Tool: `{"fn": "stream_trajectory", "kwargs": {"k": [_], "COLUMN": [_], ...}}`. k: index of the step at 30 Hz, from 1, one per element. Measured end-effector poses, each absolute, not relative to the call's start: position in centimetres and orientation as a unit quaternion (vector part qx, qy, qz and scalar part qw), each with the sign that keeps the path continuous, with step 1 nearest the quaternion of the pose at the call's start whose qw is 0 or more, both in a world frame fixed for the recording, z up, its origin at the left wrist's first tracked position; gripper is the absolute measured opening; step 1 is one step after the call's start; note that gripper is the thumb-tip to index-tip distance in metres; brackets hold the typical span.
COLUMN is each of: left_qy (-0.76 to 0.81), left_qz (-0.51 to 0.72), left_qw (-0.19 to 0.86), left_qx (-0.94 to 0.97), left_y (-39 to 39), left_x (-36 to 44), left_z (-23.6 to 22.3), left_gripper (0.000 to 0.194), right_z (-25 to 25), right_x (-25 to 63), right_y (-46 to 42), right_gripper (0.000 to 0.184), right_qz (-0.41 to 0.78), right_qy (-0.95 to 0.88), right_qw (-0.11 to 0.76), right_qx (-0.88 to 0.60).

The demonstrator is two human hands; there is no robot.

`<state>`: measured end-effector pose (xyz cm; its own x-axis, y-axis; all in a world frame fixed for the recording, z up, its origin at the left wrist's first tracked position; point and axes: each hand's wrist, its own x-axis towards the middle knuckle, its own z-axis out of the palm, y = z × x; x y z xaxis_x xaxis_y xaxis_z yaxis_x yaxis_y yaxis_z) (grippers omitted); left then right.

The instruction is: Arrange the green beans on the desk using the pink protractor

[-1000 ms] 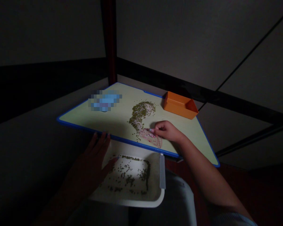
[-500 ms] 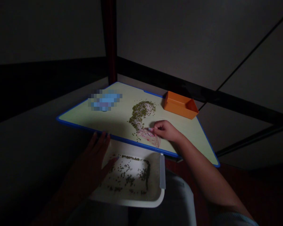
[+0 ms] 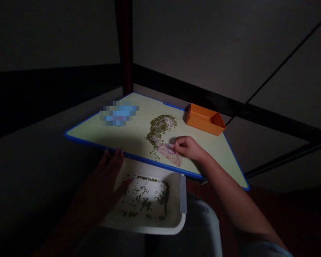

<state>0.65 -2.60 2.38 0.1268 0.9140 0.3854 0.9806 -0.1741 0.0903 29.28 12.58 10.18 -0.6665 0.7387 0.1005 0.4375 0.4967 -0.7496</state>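
Note:
A pile of small green beans (image 3: pixel 160 129) lies on a pale board with a blue rim (image 3: pixel 96 134). My right hand (image 3: pixel 188 147) rests on the board just below the pile, fingers curled onto a thin pinkish clear sheet (image 3: pixel 171 153) beside the beans. Below the board's near edge, a white tray (image 3: pixel 176 223) holds several scattered green beans (image 3: pixel 147 200). My left hand (image 3: pixel 104 185) grips the tray's left rim, thumb inside and fingers along the edge.
An orange open box (image 3: pixel 204 119) stands at the board's far right corner. A blurred blue patch (image 3: pixel 119 113) lies on the board's far left. A dark red post (image 3: pixel 125 46) rises behind. The surroundings are dim.
My right hand has drawn the pinkish sheet slightly up and toward the bean pile. The tray and left hand have barely shifted.

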Motion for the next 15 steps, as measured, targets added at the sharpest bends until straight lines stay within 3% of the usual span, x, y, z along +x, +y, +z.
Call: {"fn": "stream_trajectory", "kwargs": {"k": [15], "left_qy": [-0.656], "left_qz": [-0.175], "left_qw": [0.087], "left_qx": [-0.729], "left_y": [-2.47], "left_x": [-0.26], "left_z": [2.35], "left_gripper": [0.081], "right_z": [10.13], "right_x": [28.97], "right_y": [12.69], "right_gripper": [0.050], "right_qz": [0.331], "right_qy": [-0.847], "right_qw": [0.210], "right_qx": [-0.359]}}
